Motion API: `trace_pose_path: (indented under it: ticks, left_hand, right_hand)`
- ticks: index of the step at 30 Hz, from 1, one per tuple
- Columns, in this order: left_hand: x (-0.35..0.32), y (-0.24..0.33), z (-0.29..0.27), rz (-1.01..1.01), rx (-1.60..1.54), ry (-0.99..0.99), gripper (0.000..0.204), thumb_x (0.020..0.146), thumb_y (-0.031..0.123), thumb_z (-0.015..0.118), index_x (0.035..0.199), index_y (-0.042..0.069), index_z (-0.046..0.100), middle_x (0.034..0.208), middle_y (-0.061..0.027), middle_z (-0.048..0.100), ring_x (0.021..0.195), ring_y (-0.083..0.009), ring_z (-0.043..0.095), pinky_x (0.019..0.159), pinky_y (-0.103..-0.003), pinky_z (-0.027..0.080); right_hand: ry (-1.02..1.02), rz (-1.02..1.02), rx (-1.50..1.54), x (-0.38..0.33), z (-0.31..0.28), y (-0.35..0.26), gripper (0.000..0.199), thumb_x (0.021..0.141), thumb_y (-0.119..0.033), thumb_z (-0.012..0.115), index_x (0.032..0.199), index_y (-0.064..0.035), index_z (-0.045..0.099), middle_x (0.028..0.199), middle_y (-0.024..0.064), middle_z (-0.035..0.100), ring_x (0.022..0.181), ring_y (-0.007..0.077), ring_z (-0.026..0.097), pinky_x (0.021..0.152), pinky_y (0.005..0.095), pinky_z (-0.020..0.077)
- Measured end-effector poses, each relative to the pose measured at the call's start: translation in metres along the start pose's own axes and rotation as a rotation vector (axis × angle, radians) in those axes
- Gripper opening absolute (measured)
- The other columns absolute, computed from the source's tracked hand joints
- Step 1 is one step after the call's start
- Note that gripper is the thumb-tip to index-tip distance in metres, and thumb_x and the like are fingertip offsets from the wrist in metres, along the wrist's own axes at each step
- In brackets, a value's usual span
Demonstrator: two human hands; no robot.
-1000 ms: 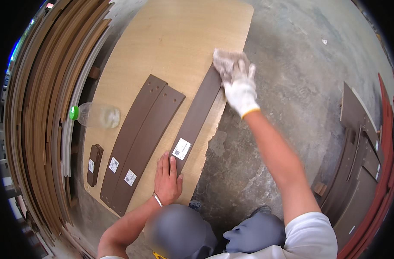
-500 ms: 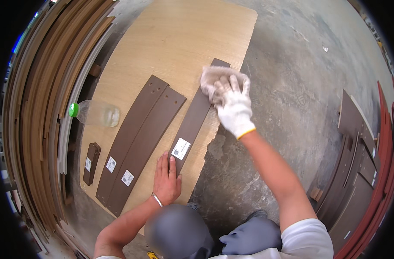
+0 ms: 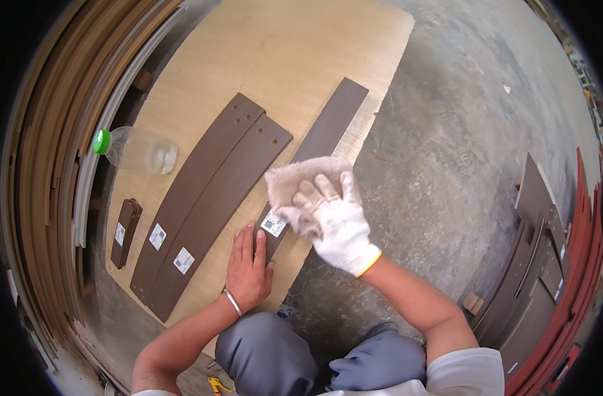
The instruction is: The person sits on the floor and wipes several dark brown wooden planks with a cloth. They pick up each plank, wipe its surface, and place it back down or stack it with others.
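Plainly, the narrow dark strip [image 3: 321,142] could skid across the plywood sheet [image 3: 275,53] if the bare left hand [image 3: 248,267], lying flat and open on its near end, lifts. The gloved right hand [image 3: 334,221] clutches a rag [image 3: 295,181], pressing it on the strip's lower half, just above the left hand.

Bright, even daylight, soft shadows; heavy fisheye bend w/ black rim; edges maybe slightly soft.
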State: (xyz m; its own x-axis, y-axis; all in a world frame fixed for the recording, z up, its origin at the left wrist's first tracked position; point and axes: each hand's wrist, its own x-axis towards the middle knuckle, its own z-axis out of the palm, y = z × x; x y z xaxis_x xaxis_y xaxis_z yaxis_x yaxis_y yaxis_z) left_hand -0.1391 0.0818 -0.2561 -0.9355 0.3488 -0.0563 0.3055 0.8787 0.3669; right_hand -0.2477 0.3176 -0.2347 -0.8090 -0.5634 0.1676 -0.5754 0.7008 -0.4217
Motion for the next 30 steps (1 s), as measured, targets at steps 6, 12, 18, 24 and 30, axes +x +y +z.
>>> trace_pose_path:
  ticks: [6,12,18,24,30]
  left_hand:
    - [0.007,0.003,-0.001,0.024,-0.023,0.016,0.084,0.083,0.010,0.070,0.152,-0.011,0.027,0.154,-0.0378,0.029,0.142,-0.0538,0.033,0.120,-0.061,0.028]
    - [0.005,0.001,-0.003,0.007,-0.025,0.018,0.085,0.081,0.008,0.071,0.151,-0.011,0.029,0.154,-0.0371,0.030,0.142,-0.0535,0.034,0.120,-0.061,0.029]
    - [0.002,-0.002,0.001,0.016,-0.032,0.060,0.089,0.078,0.006,0.073,0.153,-0.008,0.027,0.155,-0.0357,0.030,0.141,-0.0534,0.035,0.119,-0.060,0.030]
    - [0.002,-0.001,0.003,-0.015,-0.017,0.043,0.083,0.085,0.009,0.070,0.154,-0.007,0.026,0.158,-0.0322,0.027,0.143,-0.0525,0.032,0.121,-0.057,0.028]
    - [-0.003,-0.001,0.004,-0.038,-0.007,0.039,0.080,0.087,0.011,0.069,0.153,-0.007,0.027,0.159,-0.0320,0.027,0.143,-0.0518,0.032,0.121,-0.056,0.028]
  right_hand:
    - [0.105,0.378,-0.358,0.079,-0.024,0.133,0.054,0.100,-0.035,0.054,0.151,-0.0220,0.048,0.154,0.0122,0.051,0.147,0.0351,0.038,0.125,0.0534,0.0150]
    - [0.116,0.502,-0.215,0.083,-0.020,0.139,0.063,0.100,-0.038,0.056,0.156,-0.0110,0.042,0.161,0.0165,0.039,0.150,0.0486,0.025,0.127,0.0447,0.0215]
    - [-0.010,0.439,-0.344,0.069,-0.024,0.135,0.058,0.099,-0.038,0.057,0.154,-0.0203,0.048,0.163,0.0131,0.038,0.155,0.0425,0.020,0.129,0.0429,0.0157]
    - [-0.139,0.533,-0.244,0.064,-0.025,0.091,0.070,0.101,-0.036,0.055,0.162,-0.0166,0.029,0.167,0.0192,0.027,0.155,0.0430,0.017,0.129,0.0427,0.0195]
    - [-0.187,0.051,-0.380,0.009,0.013,0.031,0.054,0.099,-0.033,0.053,0.151,-0.0168,0.051,0.160,0.0124,0.043,0.153,0.0262,0.033,0.129,0.0511,0.0071]
